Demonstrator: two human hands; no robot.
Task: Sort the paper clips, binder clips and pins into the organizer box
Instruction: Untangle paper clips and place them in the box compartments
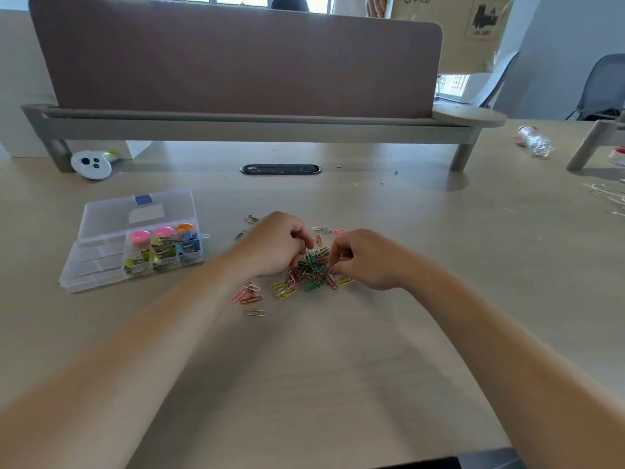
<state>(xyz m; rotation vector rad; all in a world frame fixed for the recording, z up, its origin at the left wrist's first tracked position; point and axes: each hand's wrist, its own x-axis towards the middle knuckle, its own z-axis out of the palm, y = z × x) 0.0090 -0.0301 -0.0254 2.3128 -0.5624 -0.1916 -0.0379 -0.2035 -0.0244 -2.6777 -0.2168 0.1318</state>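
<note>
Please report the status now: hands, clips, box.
Both hands, left and right, gathering the paper clip pile. Organizer box open, left compartments empty. Nothing blocking.

A heap of small wire paper clips [313, 270] lies mid-desk between both hands. At its ten o'clock sits the clear plastic lidded organizer box [101, 262], holding metal binder clips [162, 253] in its right compartments.

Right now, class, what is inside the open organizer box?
The organizer box holds binder clips and three round pin tubs in its right compartments. The left compartments look empty; what lies beneath the clips is hidden.
</note>
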